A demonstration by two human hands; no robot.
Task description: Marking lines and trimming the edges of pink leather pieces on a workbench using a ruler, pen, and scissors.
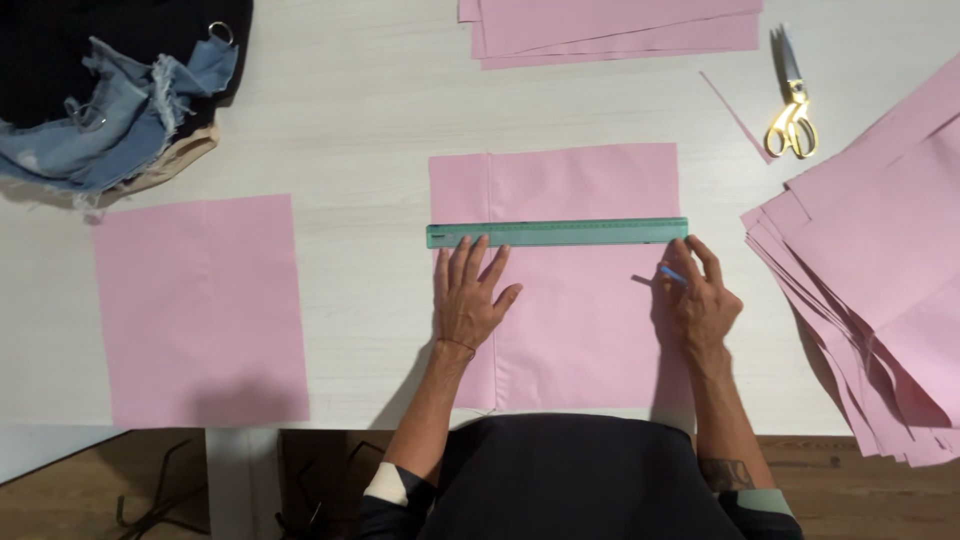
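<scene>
The table point(360, 110) is pale, with a whitewashed wood grain, and below its near edge a brown wooden floor point(870, 490) shows on both sides of the person's dark lap.

The left hand point(468, 295) lies flat and open, fingers spread, pressing on a pink cloth point(580, 330); its fingertips touch the near edge of a long green ruler point(557, 233) that runs straight across the cloth. The right hand point(700, 295) sits just under the ruler's right end, fingers curled around a thin blue pencil point(672, 274) whose tip points left over the cloth, close to the ruler's edge.

Well to the left of the left hand lies a second pink sheet point(200, 310), flat and alone. Beyond that, at the far left corner, is a heap of frayed blue denim point(110, 120) on something black, with a metal ring showing.

Straight ahead of both hands, at the table's far edge, is a small pile of pink sheets point(610, 25). To the right of the right hand a thick, fanned stack of pink sheets point(880, 270) hangs over the table edge. Beyond the right hand, gold-handled scissors point(792, 105) lie with blades pointing away, a thin pink strip point(738, 118) just beside them.

No packages, labels or signs are legible from here.
</scene>
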